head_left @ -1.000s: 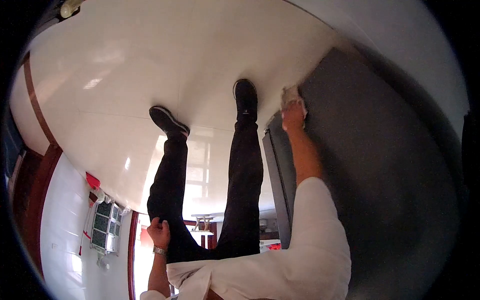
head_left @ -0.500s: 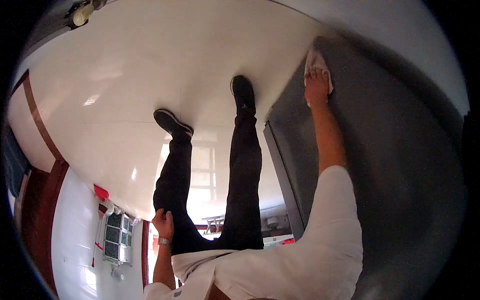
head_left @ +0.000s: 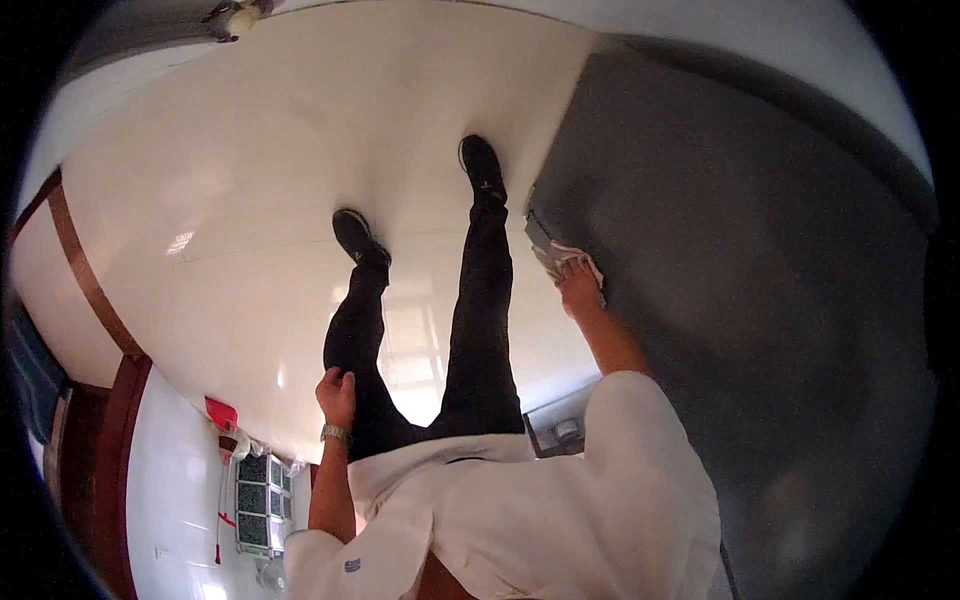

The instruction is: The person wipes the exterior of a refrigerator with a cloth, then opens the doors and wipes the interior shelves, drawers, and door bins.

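My right hand (head_left: 578, 286) presses a pale cloth (head_left: 560, 260) against the near left edge of a large dark grey surface (head_left: 740, 220). Part of the cloth hangs over that edge. My left hand (head_left: 336, 396) hangs beside my left thigh with its fingers curled together, and a metal watch sits on that wrist. Whether anything is between those fingers is too small to tell.
Pale glossy floor (head_left: 240, 170) lies under my black shoes. At the lower left are a red dustpan (head_left: 221, 413), a metal rack (head_left: 262, 500) and a dark red door frame (head_left: 120, 470). A pale wall borders the grey surface at the top right.
My right hand and the cloth have come back from the far end of the grey surface to its nearer left edge. My left hand has risen slightly in view.
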